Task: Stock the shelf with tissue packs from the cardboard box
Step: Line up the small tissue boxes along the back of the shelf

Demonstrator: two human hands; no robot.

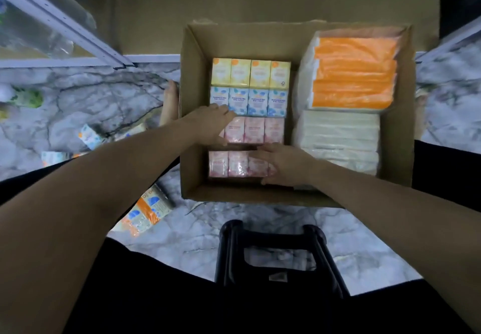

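Observation:
An open cardboard box (194,115) stands on the marble floor. Inside on the left lie rows of small tissue packs: yellow (250,72), blue (257,102), and two pink rows (253,130) (227,164). On the right of the box are a large orange-wrapped tissue bundle (354,73) and a white bundle (341,141). My left hand (212,124) reaches into the box, fingers spread over the left end of the upper pink row. My right hand (279,165) lies over the right end of the nearest pink row, fingers curved around a pack.
A grey metal shelf frame (65,26) runs along the upper left. Loose tissue packs lie on the floor at left, including an orange-and-blue one (145,211). A black stool (273,253) stands in front of me. A bare foot (170,104) rests beside the box.

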